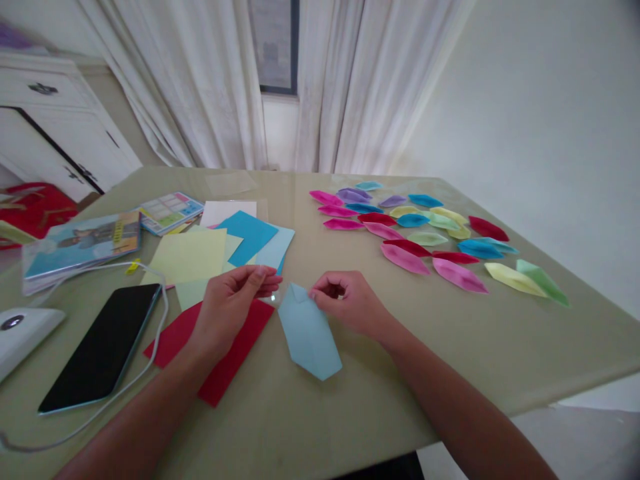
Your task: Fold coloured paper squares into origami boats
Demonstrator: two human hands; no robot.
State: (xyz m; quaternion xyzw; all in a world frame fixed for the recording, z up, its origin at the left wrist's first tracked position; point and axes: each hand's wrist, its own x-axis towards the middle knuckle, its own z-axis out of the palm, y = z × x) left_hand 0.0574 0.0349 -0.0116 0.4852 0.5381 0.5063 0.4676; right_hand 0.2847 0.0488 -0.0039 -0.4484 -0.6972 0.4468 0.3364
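A light blue folded paper, pointed at both ends, lies on the beige table in front of me. My right hand pinches its far right edge with fingers curled. My left hand hovers just left of the paper above a red sheet. Its fingers are pressed together; I cannot make out anything in them.
Several folded paper boats in pink, red, blue, green and yellow lie at the right. Loose coloured sheets lie behind my left hand. A black phone with a white cable, a white device and booklets sit at the left.
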